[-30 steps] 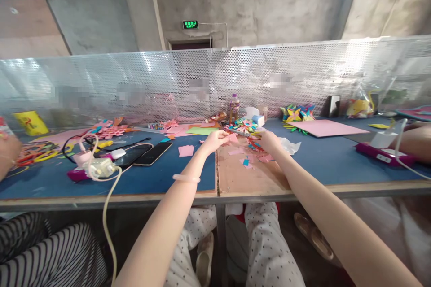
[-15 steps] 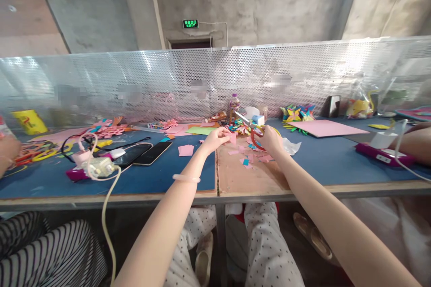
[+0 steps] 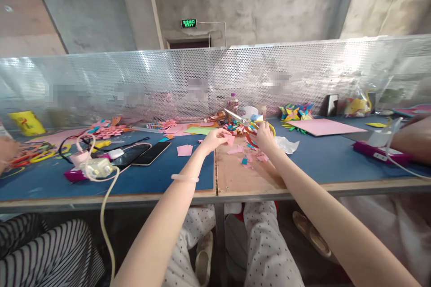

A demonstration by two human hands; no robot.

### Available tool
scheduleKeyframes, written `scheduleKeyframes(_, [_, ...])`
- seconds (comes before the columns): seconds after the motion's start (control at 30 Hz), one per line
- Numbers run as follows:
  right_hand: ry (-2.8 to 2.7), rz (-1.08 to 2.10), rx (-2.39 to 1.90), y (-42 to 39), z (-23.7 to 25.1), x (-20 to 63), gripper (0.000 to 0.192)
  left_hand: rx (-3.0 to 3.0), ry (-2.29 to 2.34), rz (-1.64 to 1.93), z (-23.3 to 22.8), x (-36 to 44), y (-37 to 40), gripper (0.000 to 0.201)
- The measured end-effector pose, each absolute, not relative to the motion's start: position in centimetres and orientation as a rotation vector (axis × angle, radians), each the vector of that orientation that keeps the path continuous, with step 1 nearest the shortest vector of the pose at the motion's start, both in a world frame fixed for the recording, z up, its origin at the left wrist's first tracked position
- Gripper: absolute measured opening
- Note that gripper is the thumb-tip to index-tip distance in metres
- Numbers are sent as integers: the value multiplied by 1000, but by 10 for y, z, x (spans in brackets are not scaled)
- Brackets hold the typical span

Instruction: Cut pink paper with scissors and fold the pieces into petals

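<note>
The scissors (image 3: 243,124) have shiny metal blades and glossy red plastic handles; the pink scrap (image 3: 230,139) and the cuttings (image 3: 251,158) strewn by it are matt paper. The bench (image 3: 232,179) shows bare, scuffed wood at its middle, with matt blue mats (image 3: 161,172) either side. Along its far edge stands a perforated metal screen (image 3: 168,85), dully gleaming. Two glossy black phones (image 3: 141,154) lie left.

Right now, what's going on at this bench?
A person seated at the worktable is working on paper craft. The right hand has its grip shut on red-handled scissors, blades pointing up and left. The left hand pinches a small pink paper piece just below the blades. Pink and blue paper scraps lie on the bare wood under both hands. Two phones lie to the left, a pink sheet to the right.
</note>
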State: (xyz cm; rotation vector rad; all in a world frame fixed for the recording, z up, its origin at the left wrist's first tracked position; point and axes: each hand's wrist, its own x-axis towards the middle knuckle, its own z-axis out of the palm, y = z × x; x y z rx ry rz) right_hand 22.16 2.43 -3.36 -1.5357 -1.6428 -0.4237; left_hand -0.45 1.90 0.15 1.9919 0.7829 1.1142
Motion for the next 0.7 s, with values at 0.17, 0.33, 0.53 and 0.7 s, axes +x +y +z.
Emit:
scheduleKeyframes(0.17, [-1520,-296,-1661,26,-38,219,59,1893,835,1225,2,-4,21,21])
scheduleKeyframes(0.33, [-1488,-258,-1593,31,-42,230,69,1913,903,1186,3,-8,20,14])
scheduleKeyframes(0.53, [-1490,-213,-1530,26,-37,229,58,1731,913,1130,0,-13,24,23])
scheduleKeyframes(0.7, [-1428,-280,-1429,17,-29,223,48,1562,884,1103,2,-11,18,19])
